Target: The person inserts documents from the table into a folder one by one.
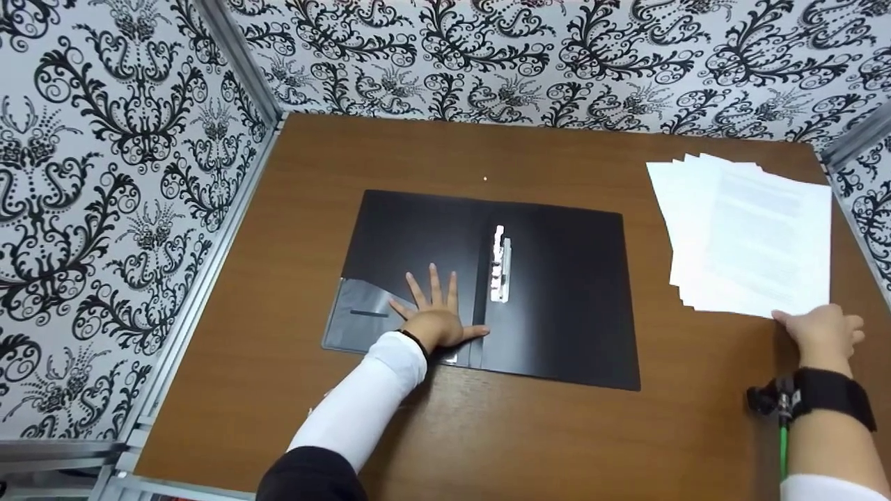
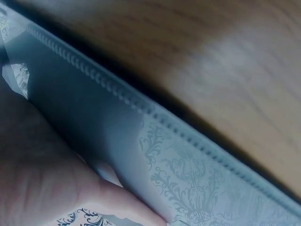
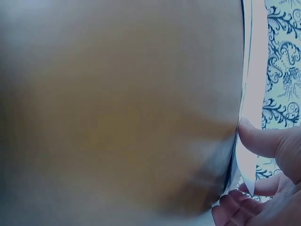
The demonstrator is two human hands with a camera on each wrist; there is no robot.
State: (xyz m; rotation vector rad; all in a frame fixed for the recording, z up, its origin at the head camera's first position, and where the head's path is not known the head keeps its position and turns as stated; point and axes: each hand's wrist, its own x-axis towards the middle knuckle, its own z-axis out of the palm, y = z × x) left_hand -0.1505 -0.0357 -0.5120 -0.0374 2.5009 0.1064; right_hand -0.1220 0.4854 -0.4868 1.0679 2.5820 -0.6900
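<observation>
An open black ring binder [image 1: 564,299] lies on the table with a metal clip mechanism [image 1: 500,268] beside its spine. A clear pocket [image 1: 358,316] covers the lower corner of its left cover. My left hand [image 1: 438,323] rests on that cover near the spine, fingers spread straight. In the left wrist view, the hand [image 2: 61,174] appears beside the binder's stitched-looking pocket edge [image 2: 155,110]. At the right, a fanned stack of paper sheets [image 1: 748,236] lies on the table. My right hand [image 1: 821,334] pinches its near right corner; the right wrist view shows a bent paper corner [image 3: 245,165] between thumb and fingers.
The brown wooden table [image 1: 557,438] runs back to a patterned wall [image 1: 515,62]; another patterned wall [image 1: 125,174] and a metal frame bound the left side. A tiny white speck [image 1: 485,179] lies behind the binder. A camera with a green cable [image 1: 783,445] hangs at my right wrist.
</observation>
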